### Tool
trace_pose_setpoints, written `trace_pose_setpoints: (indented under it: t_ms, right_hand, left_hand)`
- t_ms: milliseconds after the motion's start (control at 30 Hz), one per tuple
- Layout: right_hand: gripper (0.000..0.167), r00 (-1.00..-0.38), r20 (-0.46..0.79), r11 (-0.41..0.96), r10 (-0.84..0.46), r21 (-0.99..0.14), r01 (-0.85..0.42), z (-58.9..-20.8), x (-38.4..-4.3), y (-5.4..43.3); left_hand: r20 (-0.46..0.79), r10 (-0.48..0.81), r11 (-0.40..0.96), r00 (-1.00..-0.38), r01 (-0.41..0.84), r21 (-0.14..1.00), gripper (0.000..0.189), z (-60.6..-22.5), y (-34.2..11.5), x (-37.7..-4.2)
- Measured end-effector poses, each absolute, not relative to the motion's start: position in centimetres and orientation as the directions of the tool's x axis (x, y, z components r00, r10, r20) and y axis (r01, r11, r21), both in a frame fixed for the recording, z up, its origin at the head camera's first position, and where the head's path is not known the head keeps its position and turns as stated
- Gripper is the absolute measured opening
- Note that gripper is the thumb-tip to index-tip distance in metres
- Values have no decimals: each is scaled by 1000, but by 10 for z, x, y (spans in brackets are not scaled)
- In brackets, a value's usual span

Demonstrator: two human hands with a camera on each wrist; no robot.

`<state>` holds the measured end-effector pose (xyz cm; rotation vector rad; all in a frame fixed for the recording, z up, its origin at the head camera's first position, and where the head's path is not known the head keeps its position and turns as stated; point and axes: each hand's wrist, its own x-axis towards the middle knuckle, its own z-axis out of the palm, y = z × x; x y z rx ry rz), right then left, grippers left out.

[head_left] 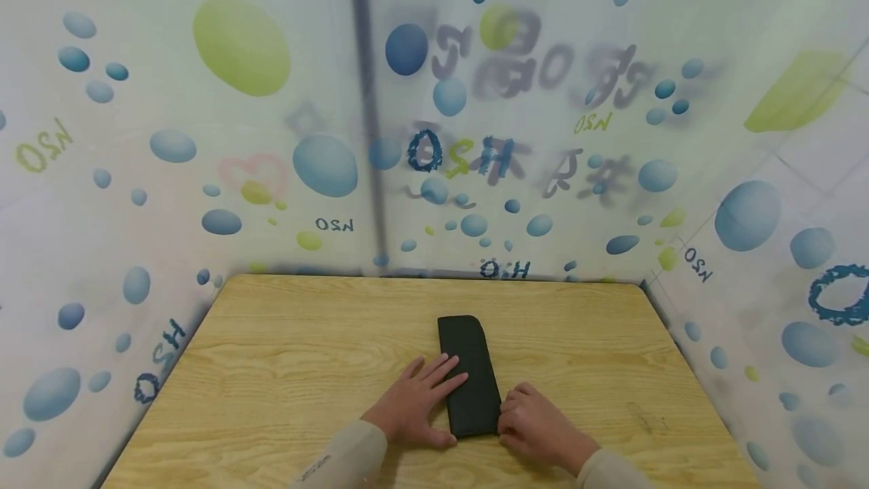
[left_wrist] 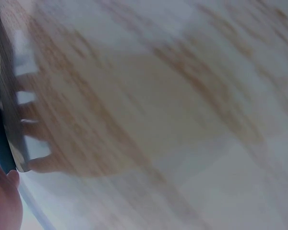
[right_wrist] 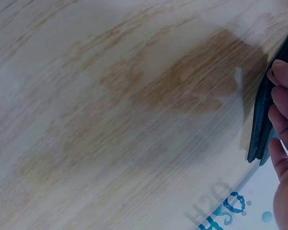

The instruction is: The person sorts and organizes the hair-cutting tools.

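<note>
A flat, long black wallet (head_left: 468, 376) with one rounded far corner lies on the wooden table. My left hand (head_left: 417, 402) rests over its left side, fingers straight and spread, thumb near the bottom left corner. At the lower right edge, my right hand (head_left: 536, 425) has its fingers curled and pinches the border. The right wrist view shows two dark layers along the wallet's edge (right_wrist: 260, 110), with the fingertips of the right hand (right_wrist: 285, 105) against them. In the left wrist view only part of the left hand (left_wrist: 5, 203) appears, beside the wallet's dark side (left_wrist: 2, 148).
The light wood table (head_left: 305, 338) extends around the wallet on all sides. A pale curtain (head_left: 271, 119) printed with blue and green spots and lettering encloses its back, left and right. Shadows of the hands fall on the tabletop in both wrist views.
</note>
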<state>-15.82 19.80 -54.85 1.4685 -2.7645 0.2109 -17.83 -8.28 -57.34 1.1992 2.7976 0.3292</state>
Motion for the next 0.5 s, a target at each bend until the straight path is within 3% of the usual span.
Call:
trace_pose_setpoints:
  t_ms: [500]
  right_hand:
    - [13, -559, 58, 551, -827, -109, -827, -549, -152, 189]
  left_hand:
    - [18, 724, 674, -690, 712, 197, 95, -578, -83, -180]
